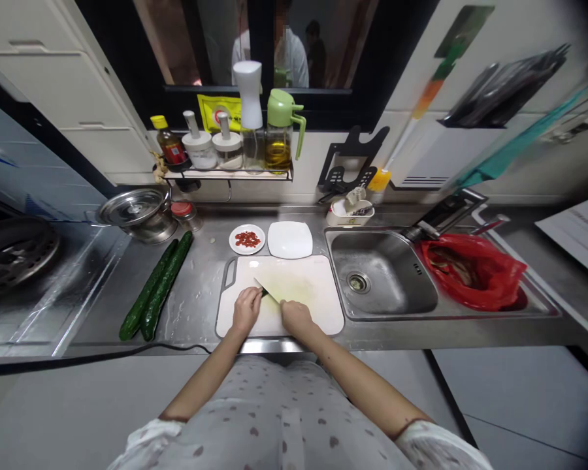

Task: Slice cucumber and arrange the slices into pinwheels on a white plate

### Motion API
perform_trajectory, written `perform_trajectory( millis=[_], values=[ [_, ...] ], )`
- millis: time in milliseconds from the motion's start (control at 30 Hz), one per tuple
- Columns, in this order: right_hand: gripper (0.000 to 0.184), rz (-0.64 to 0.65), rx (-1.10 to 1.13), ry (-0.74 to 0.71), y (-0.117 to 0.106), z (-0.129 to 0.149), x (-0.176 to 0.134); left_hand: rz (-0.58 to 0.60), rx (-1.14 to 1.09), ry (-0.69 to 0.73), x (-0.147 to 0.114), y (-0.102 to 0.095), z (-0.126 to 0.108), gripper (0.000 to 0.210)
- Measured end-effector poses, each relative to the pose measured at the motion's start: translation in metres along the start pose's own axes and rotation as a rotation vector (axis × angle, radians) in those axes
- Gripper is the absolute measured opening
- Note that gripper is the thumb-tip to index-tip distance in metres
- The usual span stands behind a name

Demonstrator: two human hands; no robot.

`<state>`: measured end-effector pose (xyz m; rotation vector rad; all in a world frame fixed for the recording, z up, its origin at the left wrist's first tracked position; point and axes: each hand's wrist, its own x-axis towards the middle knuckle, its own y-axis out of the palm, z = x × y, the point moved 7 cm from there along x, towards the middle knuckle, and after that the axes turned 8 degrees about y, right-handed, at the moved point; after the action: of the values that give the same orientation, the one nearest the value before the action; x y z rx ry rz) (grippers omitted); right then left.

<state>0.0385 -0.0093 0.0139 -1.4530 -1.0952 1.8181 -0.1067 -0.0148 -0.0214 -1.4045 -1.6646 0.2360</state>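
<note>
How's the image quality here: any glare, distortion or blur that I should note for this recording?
Head view: wide-angle stretch makes the cabinets at upper left lean; head view: pale glare streaks the steel counter; head view: the teal strip at upper right looks smeared, while the cutting board looks clearer; head view: the top right corner falls dark.

The wearer's pale garment point(269, 401) has whitish sleeves point(147, 442) and scattered dark heart prints point(253, 431).
</note>
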Motion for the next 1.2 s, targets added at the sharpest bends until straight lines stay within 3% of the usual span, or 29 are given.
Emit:
perform_trajectory(
  millis=[533, 1000, 1200],
  values=[
    [0.034, -0.052, 0.023, -0.019, -0.016, 0.023, 0.020, -0.011, 0.005, 0.013, 0.001, 0.000, 0.000, 0.022],
    [0.031, -0.022, 0.021, 0.041, -0.003, 0.000, -0.002, -0.029, 0.000, 0.026, -0.001, 0.001, 0.000, 0.021],
    [0.033, -0.038, 0.022, 0.020, -0.004, 0.004, 0.003, -0.021, 0.005, 0.022, 0.000, -0.001, -0.002, 0.021]
  ],
)
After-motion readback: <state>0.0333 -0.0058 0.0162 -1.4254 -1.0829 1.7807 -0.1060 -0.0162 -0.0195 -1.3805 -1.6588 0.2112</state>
